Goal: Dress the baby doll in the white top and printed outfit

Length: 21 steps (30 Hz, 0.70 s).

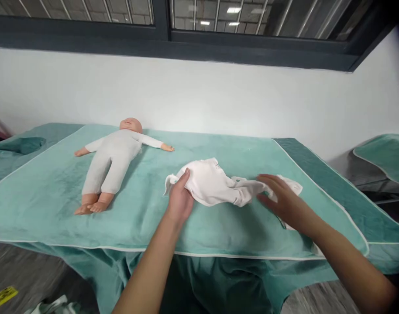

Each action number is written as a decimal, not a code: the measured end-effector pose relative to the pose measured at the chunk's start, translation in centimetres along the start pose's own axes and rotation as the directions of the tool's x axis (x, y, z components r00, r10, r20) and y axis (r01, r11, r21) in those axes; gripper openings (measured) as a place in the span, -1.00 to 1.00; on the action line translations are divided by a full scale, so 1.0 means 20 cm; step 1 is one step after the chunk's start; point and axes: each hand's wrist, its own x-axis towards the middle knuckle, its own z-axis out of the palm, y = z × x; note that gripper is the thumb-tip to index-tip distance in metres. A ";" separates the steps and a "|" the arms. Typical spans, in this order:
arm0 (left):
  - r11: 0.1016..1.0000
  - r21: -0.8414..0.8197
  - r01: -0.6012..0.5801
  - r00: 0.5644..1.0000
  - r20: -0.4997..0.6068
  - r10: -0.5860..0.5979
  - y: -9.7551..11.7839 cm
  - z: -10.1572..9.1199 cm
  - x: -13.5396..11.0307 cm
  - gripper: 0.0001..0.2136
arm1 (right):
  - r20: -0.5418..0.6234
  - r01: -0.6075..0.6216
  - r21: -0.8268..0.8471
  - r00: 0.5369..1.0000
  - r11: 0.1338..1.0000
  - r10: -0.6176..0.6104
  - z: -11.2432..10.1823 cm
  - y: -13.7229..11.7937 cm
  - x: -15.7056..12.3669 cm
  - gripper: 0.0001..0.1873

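Note:
A white baby garment (215, 183) lies crumpled on the teal blanket (49, 192), right of centre. My left hand (180, 198) grips the garment's left end, fingers closed on the cloth. My right hand (280, 198) rests flat on the garment's right end, fingers stretched out. A baby doll (112, 159) in a pale grey suit lies on its back at the left, arms spread, feet bare, well apart from both hands.
The blanket with white piping covers a table against a white wall under dark windows. A second teal-covered surface (387, 157) stands at the far right. A darker teal cloth (19, 145) lies at the far left. White cloth (52, 305) lies on the floor.

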 end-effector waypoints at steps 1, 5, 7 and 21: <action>0.996 0.093 -0.004 0.998 0.058 -0.001 0.09 0.03 0.00 -0.66 | 0.089 0.056 0.089 0.994 0.994 -0.064 -0.02 -0.12 0.04 -0.48; 0.871 0.485 -0.073 0.959 0.274 -0.073 0.41 0.17 0.01 -0.76 | 0.066 0.170 0.398 0.975 0.902 -0.213 -0.08 -0.51 0.25 -0.49; 0.811 0.569 -0.136 0.932 0.352 -0.091 0.53 0.23 0.00 -0.77 | 0.012 0.106 0.538 0.991 0.836 -0.134 -0.05 -0.61 0.37 -0.47; 0.642 0.639 -0.423 0.853 0.043 0.519 0.51 0.05 -0.21 -0.60 | 0.411 -0.416 0.909 0.906 0.033 0.100 0.38 -0.59 0.36 -0.61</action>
